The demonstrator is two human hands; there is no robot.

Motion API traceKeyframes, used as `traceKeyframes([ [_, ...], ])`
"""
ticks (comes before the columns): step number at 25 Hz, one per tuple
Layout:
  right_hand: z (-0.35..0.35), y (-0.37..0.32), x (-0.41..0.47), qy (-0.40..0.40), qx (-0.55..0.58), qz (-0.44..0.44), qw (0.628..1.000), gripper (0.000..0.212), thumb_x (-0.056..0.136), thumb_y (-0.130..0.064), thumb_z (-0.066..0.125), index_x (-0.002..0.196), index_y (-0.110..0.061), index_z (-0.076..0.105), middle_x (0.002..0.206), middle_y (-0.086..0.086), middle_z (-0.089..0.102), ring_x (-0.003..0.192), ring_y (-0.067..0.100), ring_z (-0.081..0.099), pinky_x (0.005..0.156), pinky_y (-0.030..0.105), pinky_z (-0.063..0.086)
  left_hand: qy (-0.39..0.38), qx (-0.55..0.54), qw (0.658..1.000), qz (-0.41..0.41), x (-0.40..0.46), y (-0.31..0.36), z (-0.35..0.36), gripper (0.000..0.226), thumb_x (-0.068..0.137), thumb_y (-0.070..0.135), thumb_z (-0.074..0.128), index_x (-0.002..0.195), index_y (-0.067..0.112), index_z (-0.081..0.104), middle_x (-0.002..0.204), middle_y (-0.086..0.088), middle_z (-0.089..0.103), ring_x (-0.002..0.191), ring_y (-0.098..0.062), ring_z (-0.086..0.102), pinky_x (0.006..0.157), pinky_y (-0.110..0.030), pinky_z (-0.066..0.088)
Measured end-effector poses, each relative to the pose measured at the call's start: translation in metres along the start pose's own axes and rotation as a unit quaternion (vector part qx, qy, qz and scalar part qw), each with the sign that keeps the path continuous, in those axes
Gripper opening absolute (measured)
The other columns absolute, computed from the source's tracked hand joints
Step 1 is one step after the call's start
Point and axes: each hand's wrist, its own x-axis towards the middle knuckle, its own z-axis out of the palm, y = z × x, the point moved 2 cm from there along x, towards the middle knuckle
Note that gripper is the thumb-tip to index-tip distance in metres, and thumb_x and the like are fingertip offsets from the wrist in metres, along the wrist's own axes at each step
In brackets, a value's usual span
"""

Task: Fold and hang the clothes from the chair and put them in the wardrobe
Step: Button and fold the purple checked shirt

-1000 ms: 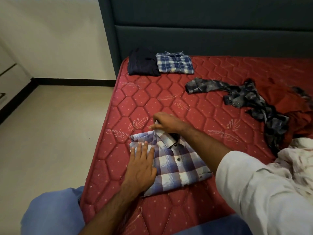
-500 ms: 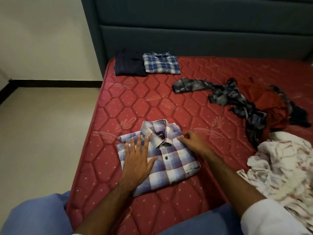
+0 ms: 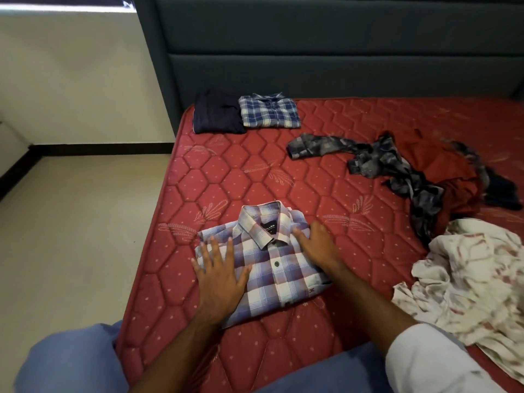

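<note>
A folded blue-and-white checked shirt (image 3: 279, 268) lies collar-up near the front left corner of the red mattress (image 3: 326, 194). My left hand (image 3: 221, 276) presses flat on its left half, fingers spread. On the shirt's right edge by the collar rests my right hand (image 3: 316, 242), fingers straight. Two folded garments lie side by side at the headboard: a dark navy one (image 3: 217, 116) and a blue plaid shirt (image 3: 269, 113).
Unfolded clothes lie on the right: a grey patterned garment (image 3: 382, 163), a rust-red one (image 3: 450, 171) and a white one with reddish marks (image 3: 467, 276). The dark padded headboard (image 3: 326, 52) stands behind. Beige floor (image 3: 79, 222) stretches left of the bed.
My right hand moved from the collar to the shirt's right side and flattened there. The left hand stayed pressed on the shirt. The camera shifted left.
</note>
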Motion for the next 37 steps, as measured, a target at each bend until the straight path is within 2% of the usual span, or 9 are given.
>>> traceKeyframes([
  [2,0.002,0.001,0.002,-0.027,-0.039,-0.001,0.999,0.079,0.083,-0.075,0.05,0.14,-0.02,0.048,0.14,0.007,0.057,0.129,0.03,0.054,0.108,0.047,0.045,-0.008,-0.083,0.994,-0.075,-0.007,-0.007,-0.007,0.094,0.094,0.07,0.038,0.161,0.009,0.014,0.166,-0.023,0.012,0.152,-0.042,0.013,0.123,-0.055,0.013],
  [5,-0.006,0.003,0.007,-0.103,0.015,-0.02,0.994,0.076,0.073,-0.081,0.057,0.133,-0.035,0.058,0.128,-0.007,0.068,0.119,0.018,0.064,0.103,0.042,0.05,-0.016,-0.214,0.957,-0.196,-0.007,-0.015,-0.025,0.086,0.089,0.053,0.066,0.153,0.007,0.033,0.148,-0.022,0.039,0.133,-0.038,0.04,0.111,-0.045,0.034],
  [8,-0.019,0.0,0.001,-0.17,0.097,-0.032,0.98,0.055,0.08,-0.065,0.068,0.128,-0.038,0.064,0.122,-0.011,0.071,0.114,0.011,0.066,0.104,0.043,0.051,-0.049,-0.415,0.895,-0.157,0.01,-0.028,-0.031,0.057,0.082,0.048,0.07,0.129,0.016,0.062,0.124,-0.003,0.068,0.113,-0.021,0.064,0.092,-0.031,0.05],
  [12,-0.021,-0.01,-0.02,-0.173,0.2,-0.075,0.962,0.048,0.095,-0.026,0.07,0.14,-0.024,0.053,0.13,-0.007,0.067,0.118,0.008,0.063,0.098,0.032,0.051,-0.084,-0.54,0.812,-0.206,0.011,-0.016,-0.031,0.049,0.09,0.04,0.071,0.127,0.012,0.057,0.116,-0.006,0.072,0.103,-0.019,0.07,0.087,-0.039,0.06],
  [15,-0.027,-0.013,-0.021,-0.119,0.263,-0.035,0.957,0.039,0.098,-0.018,0.066,0.135,-0.02,0.053,0.123,-0.005,0.068,0.113,0.013,0.066,0.088,0.028,0.052,-0.058,-0.598,0.774,-0.202,0.015,0.003,-0.036,0.022,0.104,0.021,0.056,0.121,0.01,0.065,0.107,-0.006,0.075,0.097,-0.019,0.073,0.066,-0.021,0.058],
  [21,-0.087,-0.051,0.043,-0.025,0.308,-0.044,0.95,0.026,0.102,-0.017,0.06,0.127,-0.012,0.055,0.108,-0.005,0.068,0.091,0.002,0.065,0.063,0.01,0.049,-0.02,-0.61,0.784,-0.115,0.118,0.042,-0.097,0.026,0.107,0.032,0.047,0.115,0.017,0.067,0.097,0.005,0.074,0.079,0.0,0.07,0.066,-0.019,0.053],
  [25,-0.119,-0.062,0.166,0.023,0.323,-0.061,0.944,0.032,0.101,-0.021,0.062,0.132,-0.015,0.056,0.118,-0.002,0.07,0.105,0.013,0.069,0.082,0.025,0.055,-0.033,-0.588,0.805,-0.069,0.269,0.076,-0.102,0.037,0.107,0.041,0.045,0.118,0.014,0.069,0.103,0.0,0.074,0.088,-0.006,0.071,0.07,-0.019,0.054],
  [29,-0.135,-0.074,0.322,0.038,0.317,-0.069,0.945,0.027,0.1,-0.029,0.064,0.125,-0.02,0.058,0.114,-0.003,0.072,0.104,0.016,0.07,0.095,0.043,0.056,-0.022,-0.573,0.817,-0.056,0.433,0.095,-0.093,0.035,0.104,0.04,0.053,0.112,0.011,0.07,0.098,0.0,0.074,0.089,-0.012,0.07,0.077,-0.027,0.055],
  [37,-0.157,-0.134,0.534,0.042,0.261,-0.091,0.96,0.027,0.102,-0.025,0.059,0.126,-0.012,0.057,0.116,0.001,0.07,0.102,0.015,0.068,0.083,0.032,0.056,-0.017,-0.555,0.831,-0.029,0.635,0.093,-0.086,0.03,0.103,0.035,0.057,0.119,0.013,0.069,0.113,-0.007,0.075,0.103,-0.021,0.072,0.095,-0.042,0.057],
])
